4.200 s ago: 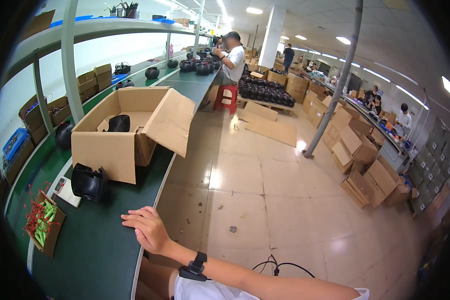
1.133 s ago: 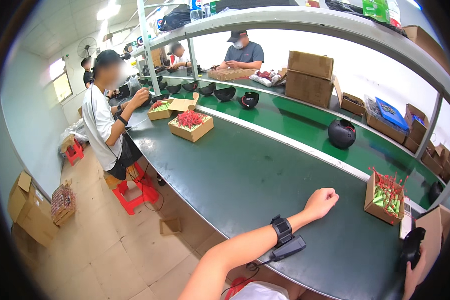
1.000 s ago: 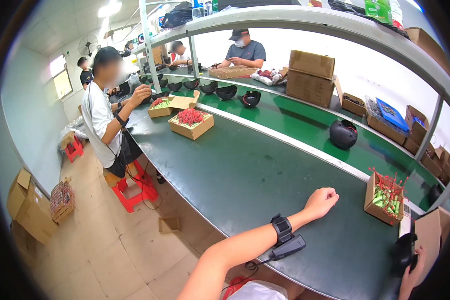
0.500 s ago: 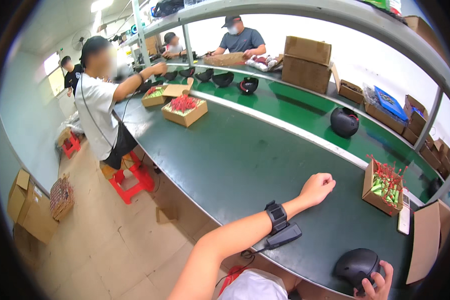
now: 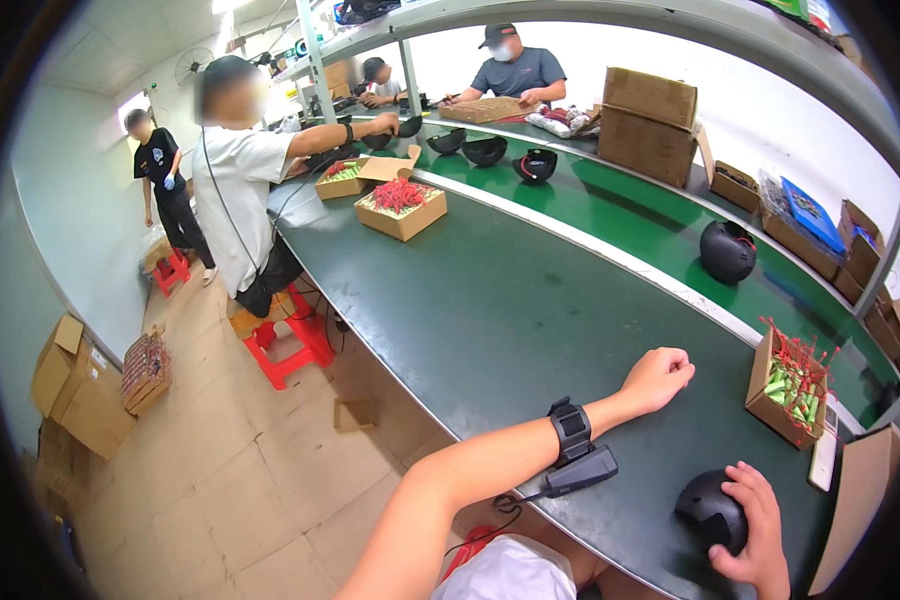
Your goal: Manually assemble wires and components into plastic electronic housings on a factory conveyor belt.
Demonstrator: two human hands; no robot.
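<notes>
On the green worktable my left hand rests in a loose fist, with nothing showing between its fingers. A black strap device circles that wrist, and a dark box on a cable lies below it at the table edge. At the lower right, my right hand grips a black rounded shell with a notched side. The fingers lie over its right side and the thumb is at its lower edge.
Right of my left hand stands a box of green pieces with red wires, beside a white device. Beyond runs a green conveyor carrying black shells, one nearby. A co-worker reaches over it at left. A cardboard flap stands at right.
The view has swung left, so the scene sits farther right. My right hand has shifted farther over the shell, and the shell has turned. My left fist stays put. A person at far left shows more fully.
</notes>
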